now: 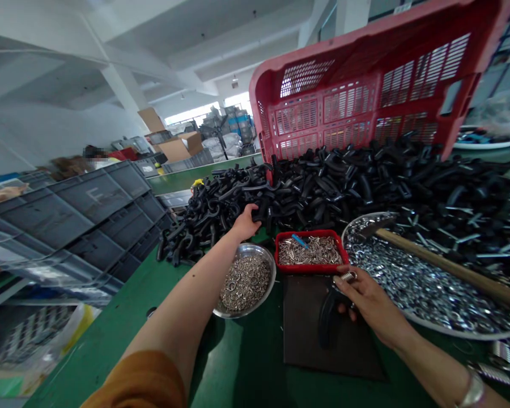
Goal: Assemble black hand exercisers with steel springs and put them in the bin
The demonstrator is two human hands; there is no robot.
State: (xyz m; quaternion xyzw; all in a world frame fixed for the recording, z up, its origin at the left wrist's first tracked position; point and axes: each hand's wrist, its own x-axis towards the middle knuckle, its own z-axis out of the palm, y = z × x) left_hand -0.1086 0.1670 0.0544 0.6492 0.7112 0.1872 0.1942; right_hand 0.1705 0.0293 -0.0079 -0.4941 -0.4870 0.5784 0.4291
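My left hand [245, 224] reaches to the near edge of a heap of black curved plastic handles [318, 190]. Its thumb and forefinger are apart, with black parts right at the fingertips; the other fingers are mostly hidden. My right hand [362, 292] is closed round one black curved handle [328, 317], held above a dark square mat [318, 357]. A metal coil spring [347, 276] shows at the top of that handle, by the thumb. Beyond the mat stands a red tray [309, 267] of small metal pins, with a blue piece lying on them.
A metal bowl [273, 277] of small rings sits under my left forearm. At right, a hammer [433, 260] lies across a wide pan [463, 335] of shiny metal parts. Loose springs [499, 354] lie nearby. A tilted red crate [348, 107] backs the heap; grey crates [76, 209] stand left.
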